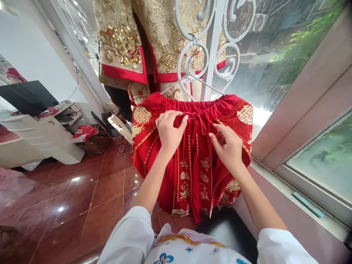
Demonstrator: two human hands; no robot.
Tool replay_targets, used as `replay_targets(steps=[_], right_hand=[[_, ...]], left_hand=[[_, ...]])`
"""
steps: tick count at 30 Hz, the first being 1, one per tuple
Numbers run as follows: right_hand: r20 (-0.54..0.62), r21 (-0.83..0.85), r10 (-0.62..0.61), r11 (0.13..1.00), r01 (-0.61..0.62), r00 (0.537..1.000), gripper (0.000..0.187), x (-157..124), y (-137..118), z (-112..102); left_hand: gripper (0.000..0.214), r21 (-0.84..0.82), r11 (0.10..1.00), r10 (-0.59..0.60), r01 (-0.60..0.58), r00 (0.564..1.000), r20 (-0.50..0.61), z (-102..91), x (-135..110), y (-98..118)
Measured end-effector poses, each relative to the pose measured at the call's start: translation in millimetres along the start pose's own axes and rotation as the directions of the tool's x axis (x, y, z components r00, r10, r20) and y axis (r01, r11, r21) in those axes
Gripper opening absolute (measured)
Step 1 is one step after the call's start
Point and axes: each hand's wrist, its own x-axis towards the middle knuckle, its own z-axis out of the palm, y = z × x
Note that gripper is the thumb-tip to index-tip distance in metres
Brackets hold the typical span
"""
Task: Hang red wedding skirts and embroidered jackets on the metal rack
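Note:
A red pleated skirt with gold embroidery hangs on a white wire hanger hooked on a white scrolled metal stand. My left hand is closed, pinching the gathered waistband left of centre. Just right of the red drawstring, my right hand pinches the waistband fabric with thumb and forefinger. Behind and above the skirt hangs a gold jacket with red trim and sequins.
A window wall and sill run along the right. A white desk with a black monitor stands at left on glossy red floor tiles. A folding chair and red boxes sit behind.

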Motion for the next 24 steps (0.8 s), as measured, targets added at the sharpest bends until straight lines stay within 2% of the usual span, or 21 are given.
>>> replay_targets(steps=[3, 6, 10, 16, 20, 24], right_hand=[[0.07, 0.003, -0.005, 1.0, 0.005, 0.998, 0.031, 11, -1, 16], [0.014, 0.024, -0.016, 1.0, 0.016, 1.0, 0.021, 18, 0, 28], [-0.035, 0.172, -0.013, 0.985, 0.019, 0.999, 0.02, 24, -2, 30], [-0.04, 0.058, 0.048, 0.997, -0.046, 0.998, 0.014, 32, -14, 32], [-0.074, 0.165, 0.026, 0.986, -0.013, 0.997, 0.015, 42, -11, 29], [-0.043, 0.149, 0.009, 0.989, -0.002, 0.999, 0.017, 56, -4, 22]], left_hand=[[0.009, 0.03, 0.999, -0.02, 0.019, 1.0, 0.011, 3.3, -3, 4], [0.006, 0.028, 0.999, -0.022, 0.022, 0.999, 0.026, 5.1, -1, 6], [0.004, -0.054, 0.998, -0.029, 0.032, 0.998, 0.061, 4.7, 5, 5], [0.007, -0.189, 0.98, -0.039, 0.057, 0.995, 0.094, 11.4, 5, 10], [0.019, -0.079, 0.997, 0.0, 0.007, 0.996, 0.092, 10.8, 6, 10], [0.024, 0.076, 0.99, 0.107, -0.12, 0.982, 0.155, 1.7, 7, 1]])
